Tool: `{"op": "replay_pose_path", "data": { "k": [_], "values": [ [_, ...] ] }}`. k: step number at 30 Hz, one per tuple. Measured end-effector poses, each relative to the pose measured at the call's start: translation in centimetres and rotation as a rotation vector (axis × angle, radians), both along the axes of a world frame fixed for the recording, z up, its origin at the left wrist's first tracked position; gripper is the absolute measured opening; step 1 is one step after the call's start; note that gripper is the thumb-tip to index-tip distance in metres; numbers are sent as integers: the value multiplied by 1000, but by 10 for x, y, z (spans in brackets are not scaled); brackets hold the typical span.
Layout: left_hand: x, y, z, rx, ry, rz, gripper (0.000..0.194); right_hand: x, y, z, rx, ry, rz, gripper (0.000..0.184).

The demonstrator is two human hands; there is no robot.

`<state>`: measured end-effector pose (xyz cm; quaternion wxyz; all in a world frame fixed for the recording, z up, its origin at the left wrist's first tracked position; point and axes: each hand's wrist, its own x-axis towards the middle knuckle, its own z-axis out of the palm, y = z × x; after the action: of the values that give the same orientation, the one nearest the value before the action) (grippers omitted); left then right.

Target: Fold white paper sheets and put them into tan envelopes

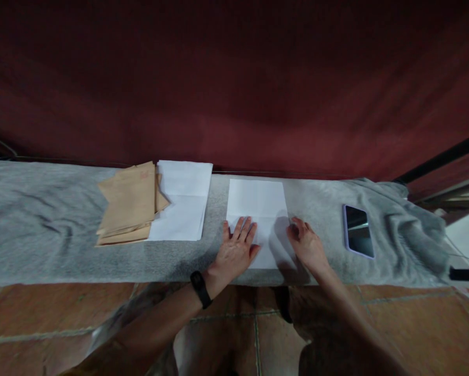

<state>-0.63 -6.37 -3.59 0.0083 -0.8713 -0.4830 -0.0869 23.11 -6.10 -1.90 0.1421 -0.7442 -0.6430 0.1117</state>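
A white sheet of paper [257, 197] with a crease across its middle lies flat in front of me on the grey cloth. My left hand [237, 248] rests on its lower left part, palm down, fingers spread. At the sheet's right edge is my right hand [305, 241], its fingers curled with the fingertips close to the edge. Whether those fingertips pinch the paper is hidden. To the left sits a stack of white paper [183, 209], also creased, partly covered by a pile of brown envelopes [128, 201].
A phone [358, 231] in a pale purple case lies on the right of the grey cloth [62, 219]. Behind the cloth hangs a dark red fabric [234, 94]. Dark bars [445, 156] stand at the far right. Tiled floor [238, 334] and my legs show below.
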Motion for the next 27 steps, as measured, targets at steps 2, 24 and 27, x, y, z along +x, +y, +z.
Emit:
{"op": "replay_pose_path", "data": {
  "k": [2,24,27],
  "values": [
    [0,0,0,3,-2,1,59,-1,-1,2,-12,-2,-8,40],
    [-7,7,5,-103,-96,-18,51,9,5,4,-59,536,31,55],
    [-14,19,14,-166,-141,32,46,17,6,8,-170,833,111,49]
  ]
}}
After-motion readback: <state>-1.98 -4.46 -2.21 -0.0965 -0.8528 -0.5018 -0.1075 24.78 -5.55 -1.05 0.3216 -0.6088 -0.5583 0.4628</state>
